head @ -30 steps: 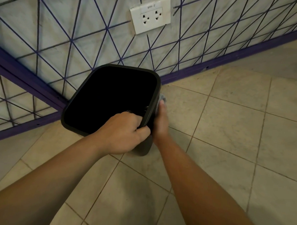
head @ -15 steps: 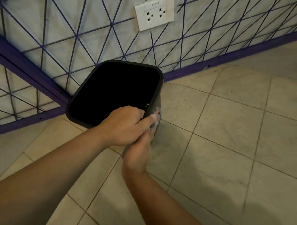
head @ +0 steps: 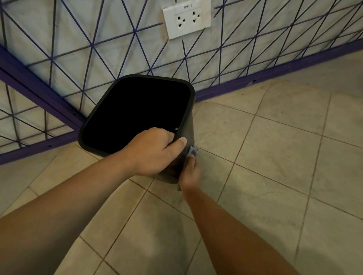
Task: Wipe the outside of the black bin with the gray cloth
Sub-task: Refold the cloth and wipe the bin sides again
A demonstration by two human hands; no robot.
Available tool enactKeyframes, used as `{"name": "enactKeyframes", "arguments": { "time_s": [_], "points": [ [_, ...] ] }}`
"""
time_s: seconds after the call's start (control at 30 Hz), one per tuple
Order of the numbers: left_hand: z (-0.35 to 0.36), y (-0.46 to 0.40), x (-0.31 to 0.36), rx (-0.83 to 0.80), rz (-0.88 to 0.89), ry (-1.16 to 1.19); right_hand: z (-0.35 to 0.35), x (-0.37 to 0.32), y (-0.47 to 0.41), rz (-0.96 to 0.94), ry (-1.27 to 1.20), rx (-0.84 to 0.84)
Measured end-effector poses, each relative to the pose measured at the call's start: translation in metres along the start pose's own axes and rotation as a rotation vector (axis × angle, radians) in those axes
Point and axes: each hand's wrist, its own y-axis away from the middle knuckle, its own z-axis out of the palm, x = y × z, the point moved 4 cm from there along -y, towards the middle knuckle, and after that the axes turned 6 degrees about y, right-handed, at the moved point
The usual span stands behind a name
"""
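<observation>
A person's left hand [head: 153, 151] clenches its fingers over the near rim of a black plastic bin [head: 136, 113] on the tiled floor [head: 268, 161], while the right hand [head: 188, 172] presses a gray cloth [head: 192, 151] against the bin's outer side, just below the left thumb.

Matt, probably plastic black bin [head: 188, 125] (soft gray cloth [head: 192, 151]) on smooth floor tiles [head: 278, 153].
</observation>
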Motion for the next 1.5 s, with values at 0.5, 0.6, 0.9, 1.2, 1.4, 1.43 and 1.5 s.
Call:
{"name": "enactKeyframes", "arguments": {
  "time_s": [0.5, 0.6, 0.9, 1.2, 1.4, 1.43, 1.5],
  "points": [
    [0.0, -0.007, 0.001, -0.046, 0.03, -0.027, 0.004, -0.083, -0.036, -0.138, -0.216, -0.268],
    [0.0, -0.01, -0.001, -0.031, 0.022, -0.029, 0.006, -0.052, -0.035, -0.035, -0.271, -0.22],
    [0.003, -0.013, -0.003, 0.079, -0.044, 0.027, 0.013, 0.011, 0.052, 0.134, -0.099, -0.142],
    [-0.001, -0.006, 0.002, 0.138, -0.155, 0.079, -0.042, 0.017, 0.047, -0.091, 0.341, -0.127],
    [-0.011, -0.002, 0.008, 0.034, -0.101, -0.038, -0.068, -0.047, 0.042, -0.166, 0.043, 0.226],
    [-0.013, 0.0, 0.006, 0.007, -0.067, -0.101, -0.064, -0.058, 0.047, -0.162, -0.029, 0.224],
    [-0.014, 0.004, -0.001, 0.008, -0.018, -0.197, -0.05, -0.078, 0.066, -0.204, -0.19, 0.142]
  ]
}}
